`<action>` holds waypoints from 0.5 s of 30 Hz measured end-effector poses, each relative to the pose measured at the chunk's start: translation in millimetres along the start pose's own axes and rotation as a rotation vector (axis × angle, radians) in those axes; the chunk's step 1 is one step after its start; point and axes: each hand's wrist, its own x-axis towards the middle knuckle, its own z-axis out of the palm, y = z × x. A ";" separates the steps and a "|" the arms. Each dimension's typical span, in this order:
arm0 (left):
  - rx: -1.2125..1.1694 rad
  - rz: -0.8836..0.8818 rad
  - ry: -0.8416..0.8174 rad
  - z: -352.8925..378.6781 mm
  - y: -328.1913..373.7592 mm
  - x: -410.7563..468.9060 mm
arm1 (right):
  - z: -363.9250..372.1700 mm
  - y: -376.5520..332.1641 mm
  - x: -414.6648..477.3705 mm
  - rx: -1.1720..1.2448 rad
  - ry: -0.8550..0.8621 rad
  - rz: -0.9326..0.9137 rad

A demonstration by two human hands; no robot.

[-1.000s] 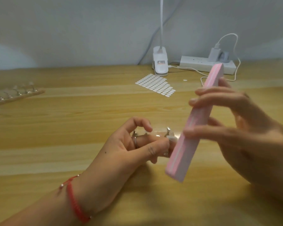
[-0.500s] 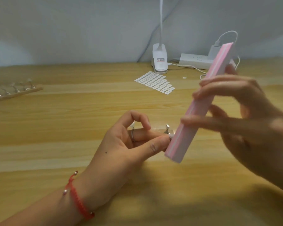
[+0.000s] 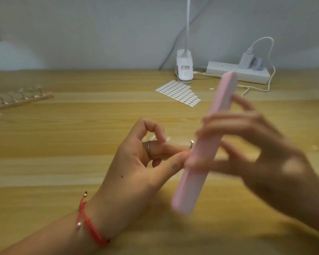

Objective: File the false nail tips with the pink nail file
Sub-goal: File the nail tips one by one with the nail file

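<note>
Pinched in the right hand (image 3: 265, 159), the pink nail file (image 3: 203, 149) has slid down-frame past the metal-tipped stand (image 3: 191, 142) pinched by the left hand (image 3: 136, 172), indicating a filing stroke in progress.

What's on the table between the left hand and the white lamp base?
A sheet of white oval stickers, near the lamp base; small clear pieces just beyond the left hand. Head view.

Home nail-craft desk: wooden tabletop (image 3: 81, 144), clip lamp (image 3: 185, 70), power strip (image 3: 254, 75), nail-tip stand (image 3: 24, 102), adhesive-dot sheet (image 3: 179, 93).
</note>
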 end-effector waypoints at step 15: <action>-0.042 0.032 0.063 -3.0 1.5 2.1 | -27.0 82.6 -9.5 0.627 0.506 0.784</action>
